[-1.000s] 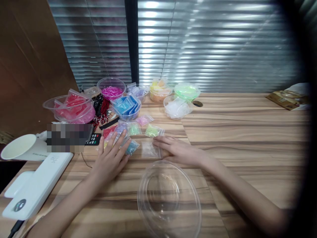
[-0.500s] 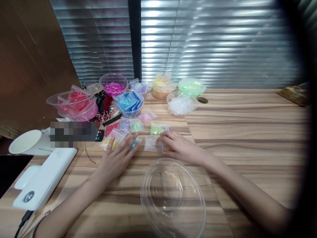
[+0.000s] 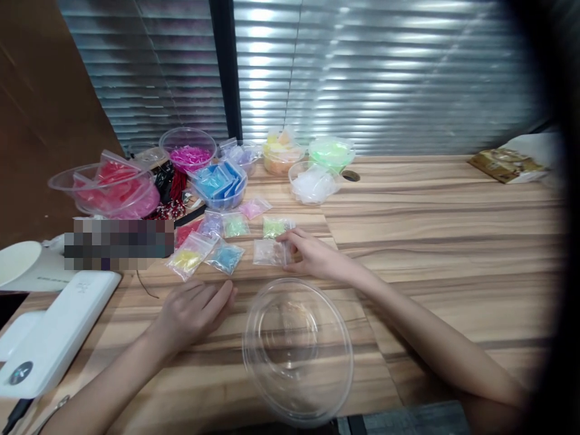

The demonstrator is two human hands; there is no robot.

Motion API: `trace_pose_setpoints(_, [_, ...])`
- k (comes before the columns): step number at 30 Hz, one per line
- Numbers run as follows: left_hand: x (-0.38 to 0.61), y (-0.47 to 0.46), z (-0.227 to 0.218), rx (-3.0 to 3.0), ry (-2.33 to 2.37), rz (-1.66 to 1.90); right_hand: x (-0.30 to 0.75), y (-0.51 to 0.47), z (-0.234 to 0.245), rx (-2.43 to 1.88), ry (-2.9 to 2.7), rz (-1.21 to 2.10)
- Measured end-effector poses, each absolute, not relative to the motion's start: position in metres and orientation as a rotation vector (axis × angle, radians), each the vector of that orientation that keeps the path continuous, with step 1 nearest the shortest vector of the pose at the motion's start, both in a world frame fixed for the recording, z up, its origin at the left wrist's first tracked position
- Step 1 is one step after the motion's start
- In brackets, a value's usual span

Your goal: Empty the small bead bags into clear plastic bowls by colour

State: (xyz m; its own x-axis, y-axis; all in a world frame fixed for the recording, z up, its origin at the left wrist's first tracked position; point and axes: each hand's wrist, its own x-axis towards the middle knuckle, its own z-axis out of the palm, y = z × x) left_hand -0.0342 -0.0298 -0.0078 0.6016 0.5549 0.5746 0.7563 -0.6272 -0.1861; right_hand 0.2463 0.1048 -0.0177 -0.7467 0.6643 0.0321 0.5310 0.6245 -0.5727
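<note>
My left hand [image 3: 193, 309] rests palm down on the wooden table [image 3: 430, 241], fingers loosely together, holding nothing, just left of an empty clear plastic bowl [image 3: 298, 349]. My right hand [image 3: 310, 254] lies on the table with its fingertips on the edge of a small clear bag of white beads [image 3: 268, 252]. Beside that bag lie a blue bead bag [image 3: 225, 257], a yellow one [image 3: 188, 259] and a green one [image 3: 273, 227].
Behind stand several clear bowls of bagged beads: red [image 3: 111, 188], magenta [image 3: 188, 149], blue [image 3: 217, 184], orange [image 3: 280, 157], green [image 3: 331, 153], white [image 3: 313, 181]. A white device [image 3: 49, 332] and paper cup [image 3: 20, 266] sit at left, a brown packet [image 3: 505, 164] far right.
My left hand has drawn back off the yellow and blue bags toward me. My right hand has stayed by the white bead bag, fingertips now on its edge. The view shifted slightly.
</note>
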Motion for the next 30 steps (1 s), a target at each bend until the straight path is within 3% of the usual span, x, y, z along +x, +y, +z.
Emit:
trace_pose_setpoints(18, [-0.0366, -0.0345, -0.0129, -2.439, -1.002, -0.776, 0.2459, 0.1068, -0.0211, -1.140, -2.460, 1.065])
trace_pose_setpoints(30, [-0.0329, -0.0306, -0.0080, -2.433, -0.963, -0.580, 0.2539, 0.1131, -0.0182, -1.073, -2.394, 1.162])
